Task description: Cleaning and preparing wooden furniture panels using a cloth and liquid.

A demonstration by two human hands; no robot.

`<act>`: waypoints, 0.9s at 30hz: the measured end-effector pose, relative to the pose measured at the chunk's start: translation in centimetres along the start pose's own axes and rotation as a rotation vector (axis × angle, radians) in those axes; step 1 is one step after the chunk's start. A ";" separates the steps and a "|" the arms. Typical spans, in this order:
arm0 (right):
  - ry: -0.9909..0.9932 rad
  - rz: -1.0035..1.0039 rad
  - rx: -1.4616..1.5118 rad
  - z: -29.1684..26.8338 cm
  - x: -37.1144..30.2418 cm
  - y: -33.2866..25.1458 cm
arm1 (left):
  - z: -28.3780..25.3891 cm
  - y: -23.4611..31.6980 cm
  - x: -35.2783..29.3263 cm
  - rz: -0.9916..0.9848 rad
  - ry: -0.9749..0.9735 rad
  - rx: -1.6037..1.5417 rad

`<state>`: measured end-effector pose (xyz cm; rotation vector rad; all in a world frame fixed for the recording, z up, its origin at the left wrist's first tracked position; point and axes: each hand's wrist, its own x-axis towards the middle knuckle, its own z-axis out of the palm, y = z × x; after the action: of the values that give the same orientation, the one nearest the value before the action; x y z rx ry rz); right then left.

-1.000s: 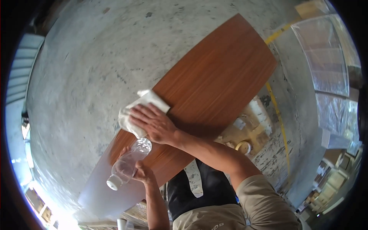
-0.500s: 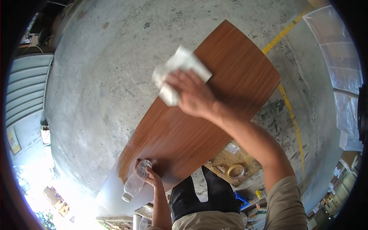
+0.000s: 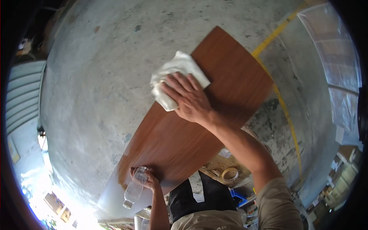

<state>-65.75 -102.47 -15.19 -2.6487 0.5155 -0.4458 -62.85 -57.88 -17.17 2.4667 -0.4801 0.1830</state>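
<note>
A long brown wood-grain panel (image 3: 184,130) stretches diagonally from the lower left to the upper right. My right hand (image 3: 190,100) lies over a folded white cloth (image 3: 180,63) at the panel's far left edge, its fingers spread along the cloth. Part of the cloth overhangs that edge, and my thumb is hidden. At the panel's near left end, my left hand (image 3: 152,180) is wrapped around a clear plastic bottle (image 3: 134,189). The bottle is tilted, its white-capped neck pointing down and toward me. A damp-looking sheen shows on the panel beside it.
Beneath the panel's near side, a roll of tape (image 3: 230,174) rests on a wooden board (image 3: 214,167). A blue bin (image 3: 238,197) is near my legs. Yellow floor line (image 3: 288,115) crosses the concrete at right, beside plastic-wrapped stacks (image 3: 341,69). A corrugated shutter (image 3: 25,92) stands left.
The panel and surroundings have shifted slightly left in view. My right hand and the cloth stay near the far left edge, now less blurred. The bottle remains in my left hand.
</note>
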 end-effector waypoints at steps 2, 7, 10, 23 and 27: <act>0.011 0.052 0.010 -0.7 1.2 1.7 | -0.3 0.2 0.0 -0.052 0.007 -0.019; 0.341 0.428 -0.384 -6.4 2.9 14.8 | 1.0 0.4 -0.5 -0.038 -0.050 0.029; 0.326 0.585 -0.385 -7.6 -3.6 13.8 | -0.4 -0.9 -0.2 -0.137 -0.024 0.145; 0.677 1.037 0.044 -8.7 -13.1 8.5 | -0.2 -0.3 -0.1 -0.099 -0.072 0.293; 0.207 1.041 0.059 -3.3 -18.2 -7.1 | -0.8 -1.1 0.4 -0.109 -0.059 0.357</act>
<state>-80.97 -89.98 -13.32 -1.9074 1.7463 -0.3683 -62.10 -56.67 -17.09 2.8466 -0.3615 0.1628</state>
